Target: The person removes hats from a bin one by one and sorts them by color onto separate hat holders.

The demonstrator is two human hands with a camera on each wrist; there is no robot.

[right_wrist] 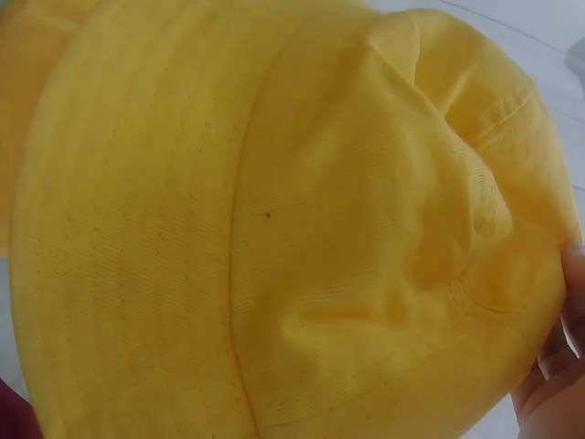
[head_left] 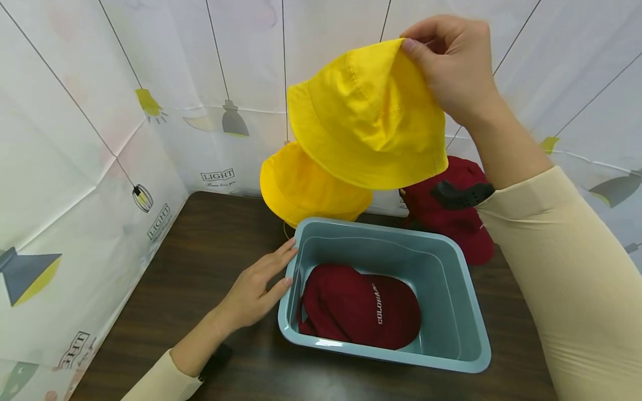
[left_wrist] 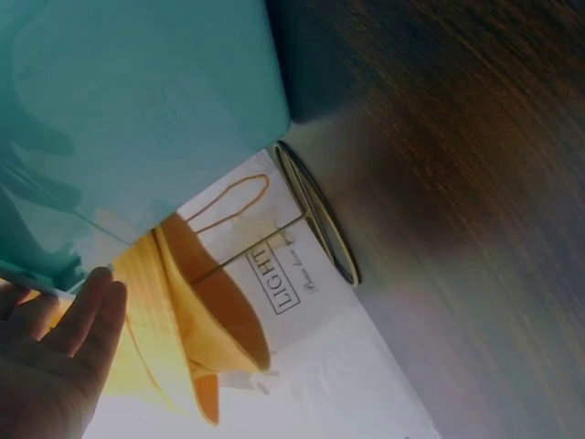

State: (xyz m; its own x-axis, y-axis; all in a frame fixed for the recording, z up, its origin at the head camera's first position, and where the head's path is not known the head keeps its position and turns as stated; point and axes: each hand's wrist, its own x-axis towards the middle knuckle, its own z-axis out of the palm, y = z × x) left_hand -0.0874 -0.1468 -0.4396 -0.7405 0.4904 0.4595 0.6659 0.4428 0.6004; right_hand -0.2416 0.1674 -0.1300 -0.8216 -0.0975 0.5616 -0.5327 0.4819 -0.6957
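Observation:
My right hand [head_left: 453,67] pinches the crown of a yellow bucket hat [head_left: 371,122] and holds it up in the air, brim hanging down. In the right wrist view this hat [right_wrist: 302,229] fills most of the picture. My left hand [head_left: 258,287] rests with extended fingers against the left rim of a blue-grey plastic bin [head_left: 473,334]. Inside the bin lies a dark red cap [head_left: 346,306] with white lettering on its front. From the left wrist, the fingers [left_wrist: 96,325] show at the bin's edge.
Behind the bin, a second yellow bucket hat [head_left: 311,189] sits on a wire stand [left_wrist: 320,215]. Another dark red cap [head_left: 451,206] is at the back right, partly hidden by the raised hat and right arm. A white printed curtain [head_left: 225,55] encloses the dark wooden table [head_left: 220,223].

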